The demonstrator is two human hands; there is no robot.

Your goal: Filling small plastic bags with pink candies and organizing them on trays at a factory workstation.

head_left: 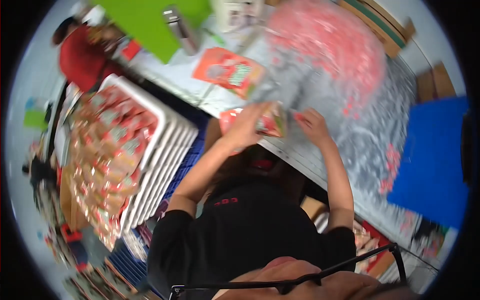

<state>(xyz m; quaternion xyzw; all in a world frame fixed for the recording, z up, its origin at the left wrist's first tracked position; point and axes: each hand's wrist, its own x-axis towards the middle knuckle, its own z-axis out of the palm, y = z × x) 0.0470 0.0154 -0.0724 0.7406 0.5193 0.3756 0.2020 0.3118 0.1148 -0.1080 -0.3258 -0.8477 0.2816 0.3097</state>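
My left hand (245, 127) is closed around an orange-red pouch (274, 120) at the near edge of the table (305, 162). One end of this pouch is turned toward my right hand (316, 129). The right fingers are pinched together just right of the pouch, apart from it, on a small pinkish-red packet (299, 116). Motion blur softens its outline. Beyond my left hand, a similar orange pouch (227, 70) lies flat on the table.
A heap of small pink packets (330, 40) spreads over the far right. Stacked white trays (172, 135) on the left hold many filled pouches (107, 145). A blue panel (430, 160) stands right, a metal flask (181, 31) far left. A person in red (82, 60) is beyond the trays.
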